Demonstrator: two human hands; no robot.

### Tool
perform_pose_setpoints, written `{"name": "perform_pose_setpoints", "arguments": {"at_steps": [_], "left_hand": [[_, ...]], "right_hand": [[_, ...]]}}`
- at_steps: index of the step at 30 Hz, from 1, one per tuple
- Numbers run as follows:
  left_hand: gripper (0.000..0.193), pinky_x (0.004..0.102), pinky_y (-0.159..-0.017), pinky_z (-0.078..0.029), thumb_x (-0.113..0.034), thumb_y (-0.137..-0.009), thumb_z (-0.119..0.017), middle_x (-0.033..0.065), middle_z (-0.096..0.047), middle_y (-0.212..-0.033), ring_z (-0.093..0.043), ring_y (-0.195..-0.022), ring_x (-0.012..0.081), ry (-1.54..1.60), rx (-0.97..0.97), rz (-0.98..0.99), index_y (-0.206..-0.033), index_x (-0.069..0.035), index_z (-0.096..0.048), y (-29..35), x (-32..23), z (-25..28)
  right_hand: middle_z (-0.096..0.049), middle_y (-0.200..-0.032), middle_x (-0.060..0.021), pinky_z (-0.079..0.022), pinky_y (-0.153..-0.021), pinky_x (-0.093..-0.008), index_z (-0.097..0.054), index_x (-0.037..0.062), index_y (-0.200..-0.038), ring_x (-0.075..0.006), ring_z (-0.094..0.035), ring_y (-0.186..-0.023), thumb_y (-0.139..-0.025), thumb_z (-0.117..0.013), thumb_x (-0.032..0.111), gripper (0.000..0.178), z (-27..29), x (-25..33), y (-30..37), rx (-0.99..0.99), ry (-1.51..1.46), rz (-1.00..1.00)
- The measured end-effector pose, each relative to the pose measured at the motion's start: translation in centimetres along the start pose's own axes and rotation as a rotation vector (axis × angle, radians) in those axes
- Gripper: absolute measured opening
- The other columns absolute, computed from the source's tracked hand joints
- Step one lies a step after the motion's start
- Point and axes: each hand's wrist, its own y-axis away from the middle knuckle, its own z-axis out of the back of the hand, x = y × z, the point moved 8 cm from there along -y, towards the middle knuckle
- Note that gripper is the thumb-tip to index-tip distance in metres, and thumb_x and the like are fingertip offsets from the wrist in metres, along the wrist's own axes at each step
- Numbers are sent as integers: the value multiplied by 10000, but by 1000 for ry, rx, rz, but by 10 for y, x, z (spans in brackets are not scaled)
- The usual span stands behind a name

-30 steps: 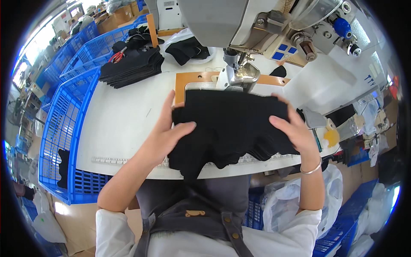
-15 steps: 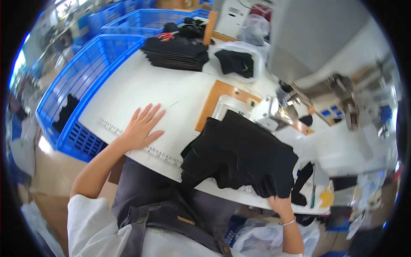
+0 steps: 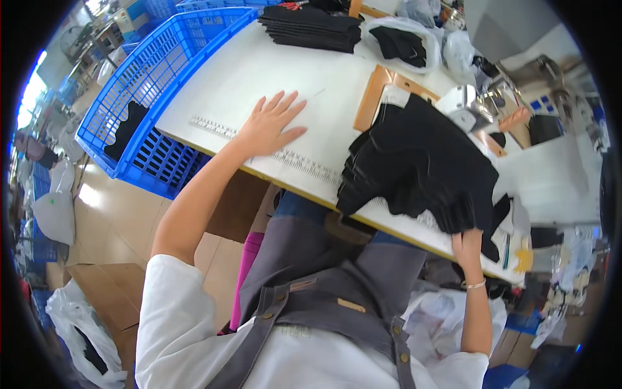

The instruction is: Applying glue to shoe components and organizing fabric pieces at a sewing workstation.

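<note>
My left hand (image 3: 269, 126) lies flat on the white worktable (image 3: 214, 84), fingers spread and holding nothing. Beside the printed ruler scale along the front edge, it rests left of a fanned stack of black fabric pieces (image 3: 421, 155). The pieces have wavy cut edges and lie in front of a sewing machine (image 3: 465, 107). At the stack's near right corner, my right hand (image 3: 468, 246) is closed on the fabric, its fingertips hidden by the cloth.
A blue plastic basket (image 3: 123, 97) adjoins the table's left side, with black fabric inside. Farther back are a neat pile of black pieces (image 3: 311, 29) and a white bag (image 3: 434, 58) holding black cloth. A cardboard box (image 3: 113, 288) stands on the floor at left.
The view has tilted down and leftward, so the table appears higher and farther right. Both hands keep their places, the left flat on the table and the right at the stack's corner.
</note>
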Motion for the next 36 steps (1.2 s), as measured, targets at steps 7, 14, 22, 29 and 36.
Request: {"name": "perform_pose_setpoints", "arguments": {"at_steps": [7,14,22,29,36], "left_hand": [[574,485,-1148,-131,-483,-957,-402,94,-272,-1524,-202,-1419,298,42,13,19,-1439,-173,-365,-5,-4,-1],[550,475,-1151,-136,-465,-950,-415,92,-319,-1502,-224,-1412,284,114,-10,39,-1409,-161,-419,-1,2,0],[446,463,-1095,-273,-333,-924,-517,124,-458,-1402,-377,-1329,297,215,-98,48,-1299,-93,-526,1,19,4],[734,450,-1012,-365,-332,-708,-771,134,-482,-1346,-432,-1254,309,-62,-358,-132,-1335,-114,-459,-140,51,98],[1438,602,-1111,-142,-407,-397,-909,194,-112,-1547,-82,-1430,381,-370,255,-59,-1510,-231,-15,-269,76,63]], "right_hand": [[-486,-1286,-281,-321,-1039,-447,-464,-62,-1264,-448,-430,-1214,-861,-450,147,454,11,-10,8,-357,-54,27],[-501,-1272,-290,-375,-1018,-408,-456,-69,-1272,-419,-493,-1177,-789,-425,58,501,19,-2,6,-410,-173,-11],[-563,-1241,-165,-381,-1013,-337,-450,-58,-1306,-223,-536,-1150,-898,-533,165,473,36,-14,-32,-576,-824,78],[-629,-1097,-106,-440,-892,-266,-521,-44,-1230,-151,-582,-979,-852,-610,110,418,-1,-29,-29,-440,-644,-4],[-611,-1156,-140,-441,-942,-321,-529,-16,-1221,-237,-583,-1088,-829,-634,156,441,39,-4,-33,-592,-660,-154]]}}
